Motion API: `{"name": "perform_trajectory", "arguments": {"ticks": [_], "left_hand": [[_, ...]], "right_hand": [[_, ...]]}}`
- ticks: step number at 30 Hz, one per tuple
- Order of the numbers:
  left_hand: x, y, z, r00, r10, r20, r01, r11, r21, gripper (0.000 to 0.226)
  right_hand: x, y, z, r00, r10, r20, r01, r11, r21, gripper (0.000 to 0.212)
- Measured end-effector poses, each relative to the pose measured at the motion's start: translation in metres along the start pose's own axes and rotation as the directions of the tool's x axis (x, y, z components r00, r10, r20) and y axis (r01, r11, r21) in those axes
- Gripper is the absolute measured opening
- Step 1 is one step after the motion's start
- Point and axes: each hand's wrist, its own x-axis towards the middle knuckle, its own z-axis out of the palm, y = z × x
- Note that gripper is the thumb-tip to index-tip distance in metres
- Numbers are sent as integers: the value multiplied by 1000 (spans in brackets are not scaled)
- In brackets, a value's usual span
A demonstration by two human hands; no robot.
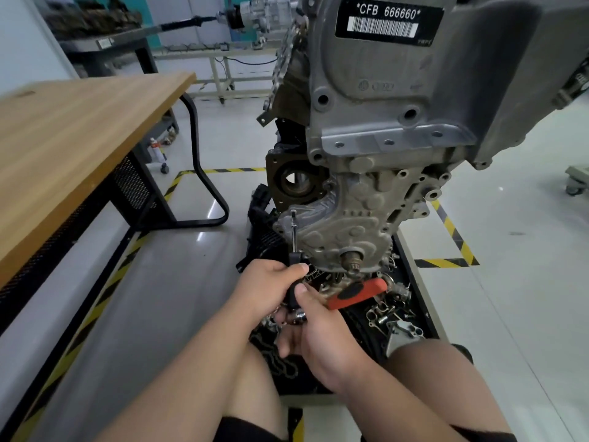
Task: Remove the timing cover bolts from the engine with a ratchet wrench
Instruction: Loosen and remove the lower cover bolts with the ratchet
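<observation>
Two-handed, the black-and-orange ratchet wrench [357, 291] was gripped: left hand [267, 282] at its head, right hand [322, 327] below. Its thin steel extension [293, 232] was thus steadied, seemingly, on a silver timing-cover bolt [293, 214].

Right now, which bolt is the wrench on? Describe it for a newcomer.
Find the grey engine with the barcode label. On its lower timing cover, follow the left edge below the round dark opening. It's the one bolt with the thin extension bar seated on it.

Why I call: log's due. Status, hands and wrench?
Left hand, right hand grip red-and-black ratchet wrench. Steel extension bar on left-edge bolt, grey timing cover. Nothing blocking.
</observation>
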Motion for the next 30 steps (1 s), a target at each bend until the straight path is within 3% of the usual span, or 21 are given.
{"name": "perform_trajectory", "arguments": {"ticks": [2, 5, 7, 9, 10, 11, 12, 13, 14, 15, 16, 18, 20, 22, 25, 30], "left_hand": [[1, 1, -1, 1000, 19, -24, -18, 999, 38, 48], [0, -1, -5, 998, 36, -48, -33, 998, 54, 51], [0, -2, -7, 993, 71, -96, -60, 992, 107, 54], [0, -5, -6, 985, 103, -141, -81, 985, 154, 53], [0, -6, -5, 983, 108, -150, -83, 983, 165, 54], [0, -7, -4, 982, 107, -155, -79, 981, 178, 56], [1, -7, -3, 982, 102, -158, -71, 979, 193, 56], [2, -6, -2, 982, 98, -159, -66, 978, 197, 55], [3, -6, -1, 983, 94, -158, -64, 981, 184, 53], [3, -5, -1, 984, 90, -154, -64, 984, 164, 52], [4, -6, -2, 985, 86, -152, -63, 987, 148, 51], [3, -6, -3, 984, 89, -156, -69, 989, 132, 52], [1, -6, -2, 982, 100, -160, -77, 987, 142, 54], [-1, -4, -1, 981, 91, -169, -65, 986, 154, 51], [-3, -2, 2, 980, 88, -177, -66, 990, 125, 54], [-2, -1, 4, 979, 90, -181, -65, 988, 142, 54]], "right_hand": [[0, 2, -1, 999, 18, 51, -25, 988, 152, 30], [2, 5, -1, 994, 26, 109, -48, 978, 204, 36], [2, 6, 0, 997, 21, 77, -30, 992, 122, 37], [2, 5, -1, 999, -39, -27, 33, 982, -184, 39], [2, 4, -2, 992, -94, -86, 49, 902, -429, 44], [1, 2, -2, 978, -167, -123, 39, 732, -680, 53], [0, 2, -1, 960, -246, -136, 3, 494, -869, 63], [-1, 1, -1, 935, -328, -139, -37, 298, -954, 68], [-2, -1, 1, 909, -392, -141, -55, 221, -974, 70], [-2, -1, 2, 892, -427, -150, -63, 212, -975, 69], [-3, -1, 3, 888, -423, -178, -75, 247, -966, 66], [-5, 0, 3, 905, -343, -253, -50, 504, -862, 51], [-7, 5, 4, 922, -232, -310, 10, 814, -581, 28], [-7, 11, 7, 936, -119, -330, 9, 948, -317, 32], [-7, 16, 9, 947, -28, -319, 18, 999, -34, 24], [-8, 16, -1, 950, -11, -312, 38, 996, 83, 24]]}}
